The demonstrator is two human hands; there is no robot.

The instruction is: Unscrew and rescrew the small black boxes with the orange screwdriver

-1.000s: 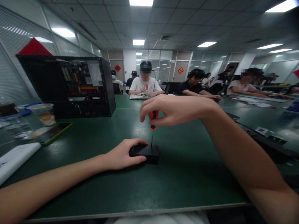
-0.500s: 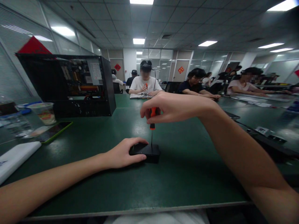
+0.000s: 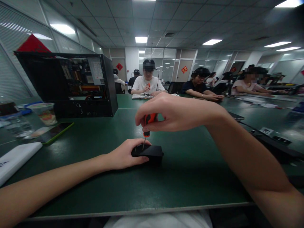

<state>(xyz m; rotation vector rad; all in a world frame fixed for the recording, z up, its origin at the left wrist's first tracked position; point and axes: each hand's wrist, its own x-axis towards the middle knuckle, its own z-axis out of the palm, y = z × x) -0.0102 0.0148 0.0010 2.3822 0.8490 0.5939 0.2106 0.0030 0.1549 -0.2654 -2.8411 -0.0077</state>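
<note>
A small black box-shaped device (image 3: 154,152) rests on the green table, gripped at its left end by my left hand (image 3: 124,154), with thumb on the near side and fingers on the far side. Above it, my right hand (image 3: 163,112) is closed around the orange and black handle of a screwdriver (image 3: 146,133). The screwdriver leans slightly, its shaft pointing down at the left part of the device's top between my left thumb and fingers. Whether the tip sits in a screw is too small to tell.
An open black computer case (image 3: 109,85) stands at the back left. Nearer are a plastic cup (image 3: 45,114), a green-edged phone (image 3: 58,133) and a white box (image 3: 20,160). Black equipment with cables (image 3: 273,144) lies at the right. Across the table sits a person in white (image 3: 139,85).
My right hand has moved the screwdriver left, from the device's right part to its left part. The screwdriver has gone from upright to slightly tilted. My left hand keeps its hold.
</note>
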